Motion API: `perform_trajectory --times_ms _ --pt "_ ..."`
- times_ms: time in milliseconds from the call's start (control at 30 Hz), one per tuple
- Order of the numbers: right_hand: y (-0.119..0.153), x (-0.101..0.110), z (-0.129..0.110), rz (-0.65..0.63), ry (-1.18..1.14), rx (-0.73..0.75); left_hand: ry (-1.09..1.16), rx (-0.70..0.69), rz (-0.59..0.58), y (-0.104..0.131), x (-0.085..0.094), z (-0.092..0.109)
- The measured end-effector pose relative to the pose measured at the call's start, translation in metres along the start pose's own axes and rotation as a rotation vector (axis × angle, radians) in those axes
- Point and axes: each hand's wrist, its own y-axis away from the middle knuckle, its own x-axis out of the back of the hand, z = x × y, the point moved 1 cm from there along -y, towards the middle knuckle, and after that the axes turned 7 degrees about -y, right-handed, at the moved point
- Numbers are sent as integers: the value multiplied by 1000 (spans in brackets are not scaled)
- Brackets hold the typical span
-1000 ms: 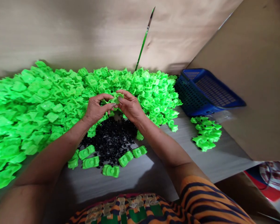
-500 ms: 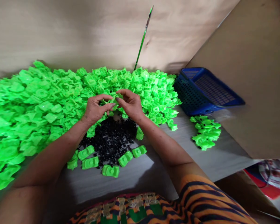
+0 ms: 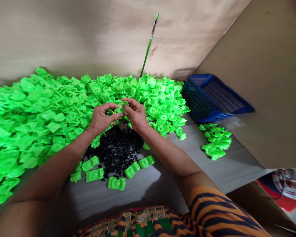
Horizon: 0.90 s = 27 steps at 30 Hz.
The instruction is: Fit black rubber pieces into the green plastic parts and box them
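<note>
Between my two hands is a bright green plastic toy car body [image 3: 120, 107], held above a pile of small black parts that look like wheel axles [image 3: 117, 148]. My left hand [image 3: 101, 118] pinches its left side with thumb and fingers. On its right side, my right hand [image 3: 137, 116] presses with the thumb, its fingers curled behind. Whether a black part is also in my fingers is hidden. Several loose green car bodies [image 3: 95, 174] lie around the near edge of the black pile.
A large heap of green car bodies [image 3: 51, 105] spreads along the back wall. At the right, a blue plastic basket [image 3: 202, 102] leans tilted, with a cluster of green car bodies with black parts [image 3: 215, 141] before it. A thin green strip [image 3: 148, 49] stands against the wall.
Both hands still hold the green car body, with small shifts of thumbs and fingers; the right hand has turned slightly. The whole view has shifted a little.
</note>
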Motion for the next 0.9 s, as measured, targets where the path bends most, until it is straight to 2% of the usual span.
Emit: perform_trajectory --times_ms 100,267,467,533,667,900 --pt "-1 1 -3 -23 -41 -44 35 3 14 0 0 3" --pt "-5 5 -13 -51 11 -43 121 35 -46 -1 1 2" --pt "-4 3 -15 -25 96 1 -67 -45 111 1 -1 -3" --pt "-4 1 -12 -24 104 21 -117 -78 129 2 -2 -3" --pt "-2 2 -7 -19 149 71 -77 -34 110 2 -4 -5" --pt "-1 10 -4 -52 418 155 38 18 61 3 -4 -7"
